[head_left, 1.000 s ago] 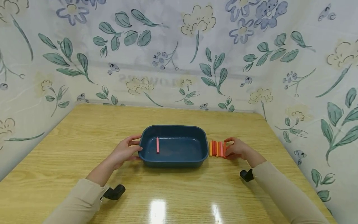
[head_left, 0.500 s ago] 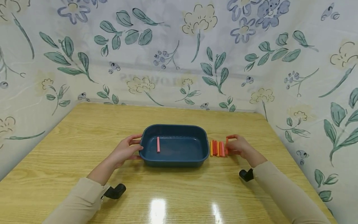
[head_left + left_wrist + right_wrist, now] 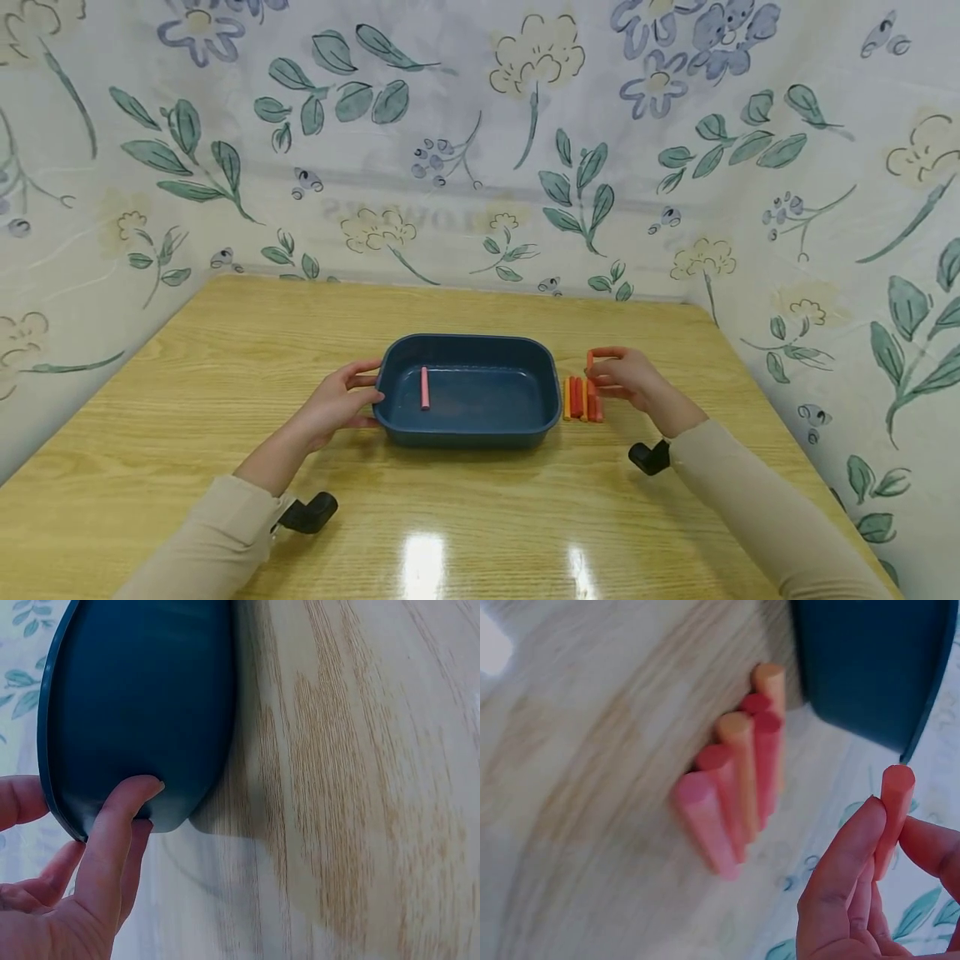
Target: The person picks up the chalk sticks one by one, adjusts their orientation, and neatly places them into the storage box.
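- The right hand [image 3: 630, 379] pinches an orange-red stick [image 3: 896, 795], crayon-like, between thumb and fingertips; the right wrist view shows it clear of the desk [image 3: 480, 508] and tilted.
- What has changed: a second ago this stick was at the right end of the row; half a second ago it stood just to the right of it. Now it is up over the row's far right part, nearer the tub.
- The row [image 3: 742, 772] beneath lies on the desk just beside the tub's right wall: six sticks side by side in yellow-orange, reds and pink, with a pink stick [image 3: 703, 814] now at its outer end.
- The left hand [image 3: 337, 402] grips the left end of the dark blue tub [image 3: 467, 440], thumb at the rim and other fingers against the outer wall; hand and tub sit as they did a second ago.
- Inside the tub, toward its left, lies another pink stick [image 3: 424, 389], unmoved.
- As I judge it, the work stands at one stick inside, one picked out and in transit, six waiting; the hands are well apart, the tub between them.
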`<state>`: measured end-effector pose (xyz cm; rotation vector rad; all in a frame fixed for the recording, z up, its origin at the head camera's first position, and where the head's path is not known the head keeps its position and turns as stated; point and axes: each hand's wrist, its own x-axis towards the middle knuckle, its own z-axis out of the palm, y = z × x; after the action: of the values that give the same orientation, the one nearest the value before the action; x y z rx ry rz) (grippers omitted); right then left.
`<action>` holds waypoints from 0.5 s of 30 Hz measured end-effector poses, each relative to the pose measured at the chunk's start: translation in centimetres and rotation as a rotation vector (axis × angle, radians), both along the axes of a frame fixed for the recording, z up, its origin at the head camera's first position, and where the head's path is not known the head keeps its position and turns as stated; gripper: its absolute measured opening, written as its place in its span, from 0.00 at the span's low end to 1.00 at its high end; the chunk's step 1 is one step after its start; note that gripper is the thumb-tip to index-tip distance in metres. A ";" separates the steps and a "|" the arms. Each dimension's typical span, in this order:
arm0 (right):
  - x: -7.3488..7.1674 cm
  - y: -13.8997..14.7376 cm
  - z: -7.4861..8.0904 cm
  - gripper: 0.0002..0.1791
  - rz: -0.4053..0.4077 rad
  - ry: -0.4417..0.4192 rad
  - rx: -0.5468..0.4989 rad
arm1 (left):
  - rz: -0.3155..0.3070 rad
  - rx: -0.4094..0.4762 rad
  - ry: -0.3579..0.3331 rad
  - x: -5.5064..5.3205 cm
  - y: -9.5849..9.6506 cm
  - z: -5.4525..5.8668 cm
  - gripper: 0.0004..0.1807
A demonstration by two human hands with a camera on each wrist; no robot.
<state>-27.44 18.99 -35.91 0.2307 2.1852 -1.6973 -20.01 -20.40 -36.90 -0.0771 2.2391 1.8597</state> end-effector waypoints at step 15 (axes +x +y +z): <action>-0.9 -3.7 2.7 0.30 0.038 0.015 -0.052 | -0.003 -0.001 -0.017 -0.6 -0.1 0.5 0.31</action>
<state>-28.33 15.27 -33.21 0.1621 2.1394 -1.7376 -20.62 -20.53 -36.41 -0.0892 2.2273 1.8489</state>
